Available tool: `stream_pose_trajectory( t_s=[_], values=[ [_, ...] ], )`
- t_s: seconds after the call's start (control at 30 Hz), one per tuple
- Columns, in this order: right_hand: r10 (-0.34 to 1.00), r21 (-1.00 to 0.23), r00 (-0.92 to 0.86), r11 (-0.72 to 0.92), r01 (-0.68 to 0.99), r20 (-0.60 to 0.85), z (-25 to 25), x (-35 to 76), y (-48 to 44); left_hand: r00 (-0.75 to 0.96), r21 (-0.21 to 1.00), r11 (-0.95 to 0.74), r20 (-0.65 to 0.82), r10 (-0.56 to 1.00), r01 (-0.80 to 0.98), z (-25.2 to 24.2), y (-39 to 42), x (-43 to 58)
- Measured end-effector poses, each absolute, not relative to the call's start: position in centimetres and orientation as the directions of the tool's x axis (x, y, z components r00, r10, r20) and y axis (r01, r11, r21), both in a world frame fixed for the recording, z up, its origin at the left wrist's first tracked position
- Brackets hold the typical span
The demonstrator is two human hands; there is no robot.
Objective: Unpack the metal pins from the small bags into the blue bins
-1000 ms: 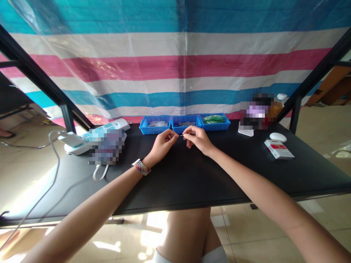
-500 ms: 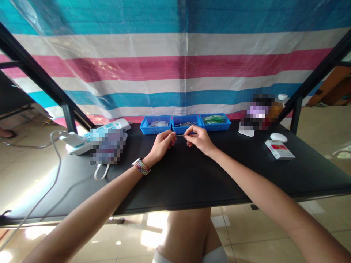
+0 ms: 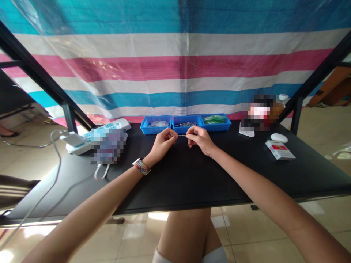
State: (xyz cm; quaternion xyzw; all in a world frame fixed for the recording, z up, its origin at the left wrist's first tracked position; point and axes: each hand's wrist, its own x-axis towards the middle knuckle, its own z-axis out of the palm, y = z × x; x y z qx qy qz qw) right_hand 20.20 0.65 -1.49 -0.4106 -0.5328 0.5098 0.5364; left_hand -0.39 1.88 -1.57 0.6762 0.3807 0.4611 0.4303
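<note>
My left hand and my right hand are level with each other over the black table, just in front of the bins. Between them runs a thin, light rod-like piece, roughly horizontal. Left thumb and fingertips pinch one end, right thumb and index finger the other. Too little of it shows to name its kind. Behind the hands stand a blue bin with clear plastic bits, another blue bin with thin metal pieces, and a third blue bin with green pieces.
A power strip with a plugged-in white adapter lies at the left, near a blurred-out object. On the right are a small box, a white oval object and a bottle. Striped sheeting hangs behind.
The hands have drawn slightly apart, and more of the thin piece shows between them. My left fingers have shifted on their end. Something dark and striped now appears at the left edge.
</note>
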Motion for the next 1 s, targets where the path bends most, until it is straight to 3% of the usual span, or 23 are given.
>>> stream_pose_trajectory(
  t_s=[0.13, 0.23, 0.33, 0.4, 0.57, 0.7, 0.9, 1.0],
  values=[
    [0.980, -0.976, -0.041, 0.187, -0.116, 0.193, -1.6, 20.0, 1.0, 0.268, 0.914, -0.371, 0.321, 0.908, 0.164, -1.6, 1.9, -0.4],
    [0.965, -0.956, 0.111, 0.254, -0.147, 0.239, -1.6, 20.2, 1.9, 0.243, 0.887, -0.408, 0.356, 0.902, 0.216, -1.9, 2.2, -0.6],
    [0.963, -0.961, 0.179, 0.229, -0.152, 0.201, -1.5, 21.1, 3.0, 0.250, 0.862, -0.423, 0.360, 0.899, 0.278, -2.3, 2.6, -0.8],
    [0.963, -0.975, 0.178, 0.216, -0.046, 0.205, -1.3, 22.1, 3.4, 0.245, 0.851, -0.420, 0.354, 0.903, 0.315, -2.5, 2.8, -0.9],
    [0.835, -0.876, 0.315, 0.347, 0.336, 0.451, -1.2, 25.0, 4.1, 0.240, 0.804, -0.436, 0.367, 0.899, 0.404, -3.0, 3.1, -1.1],
    [0.807, -0.860, 0.359, 0.323, 0.394, 0.468, -2.0, 25.8, 4.8, 0.282, 0.802, -0.442, 0.351, 0.893, 0.401, -3.2, 3.2, -1.1],
    [0.837, -0.849, 0.287, 0.331, 0.412, 0.466, -2.8, 25.4, 5.2, 0.309, 0.801, -0.418, 0.305, 0.901, 0.427, -2.9, 3.2, -1.3],
    [0.821, -0.790, 0.265, 0.317, 0.525, 0.505, -2.5, 25.6, 5.0, 0.322, 0.791, -0.424, 0.301, 0.898, 0.442, -2.6, 3.1, -1.3]
  ],
)
